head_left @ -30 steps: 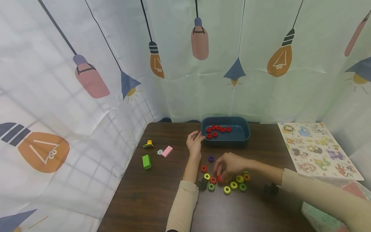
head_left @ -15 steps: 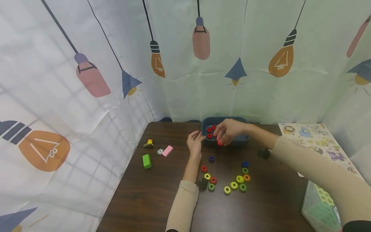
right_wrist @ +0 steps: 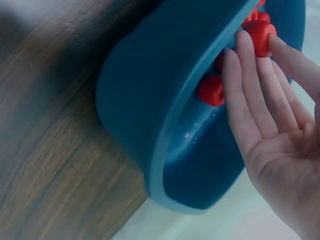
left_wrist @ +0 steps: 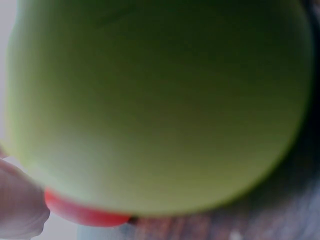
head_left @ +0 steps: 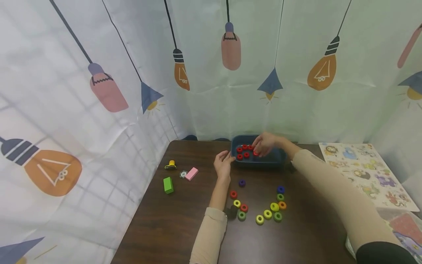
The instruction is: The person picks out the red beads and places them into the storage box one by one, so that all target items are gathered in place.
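Note:
My right hand (head_left: 265, 143) reaches into the blue tray (head_left: 277, 158). In the right wrist view its thumb and fingers pinch a red ring (right_wrist: 260, 38), with other red rings just beyond. Several red rings (head_left: 246, 155) lie in the tray's left part. Beside the tray's left wall is my left hand (head_left: 223, 165), fingers loosely extended and thumb side right at the tray's corner. A large blurred green ring (left_wrist: 165, 120) hides most of the left wrist view, with a red ring (left_wrist: 85, 212) below it.
Nearer me lie yellow rings (head_left: 259, 219), red rings (head_left: 233, 194), green rings (head_left: 278, 217), an orange ring (head_left: 282, 205) and a purple ring (head_left: 242, 183). To the left are a green block (head_left: 168, 185), a pink block (head_left: 191, 173) and a chip (head_left: 183, 174). A sticker sheet (head_left: 369, 172) lies right.
My right hand picked up a red ring from the near group and carried it away from me into the tray. My left hand stays beside the tray.

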A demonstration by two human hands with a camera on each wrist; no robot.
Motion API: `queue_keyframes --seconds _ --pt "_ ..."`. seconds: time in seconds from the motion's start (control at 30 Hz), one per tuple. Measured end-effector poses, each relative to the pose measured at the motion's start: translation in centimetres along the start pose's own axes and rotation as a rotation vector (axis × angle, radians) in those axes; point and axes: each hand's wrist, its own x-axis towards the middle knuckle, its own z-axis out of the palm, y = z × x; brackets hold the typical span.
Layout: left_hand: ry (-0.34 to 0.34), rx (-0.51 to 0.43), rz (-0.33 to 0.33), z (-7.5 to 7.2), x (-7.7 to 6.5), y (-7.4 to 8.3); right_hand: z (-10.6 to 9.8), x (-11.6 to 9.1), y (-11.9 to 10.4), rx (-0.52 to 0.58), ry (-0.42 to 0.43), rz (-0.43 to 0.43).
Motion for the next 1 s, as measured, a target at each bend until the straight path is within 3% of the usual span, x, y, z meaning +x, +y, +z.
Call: queue_keyframes --seconds 0.17,0.33,0.57,0.8,1.0 --pt "-0.003 -0.025 0.005 0.0 0.0 0.1 -0.1 1.4 -0.1 -0.013 0.044 0.032" --pt "-0.004 -0.025 0.0 0.1 0.0 0.0 0.3 2.4 -0.4 -0.065 0.033 0.059" --pt "0.0 -0.012 0.004 0.2 -0.3 0.0 0.8 3.1 0.5 -0.125 0.059 0.033" --pt "-0.001 -0.012 0.002 0.0 -0.3 0.1 0.6 2.5 1.3 -0.113 0.1 -0.02" --pt "-0.01 -0.024 -0.005 0.1 -0.6 0.6 1.2 0.3 1.2 -0.09 0.131 -0.102"
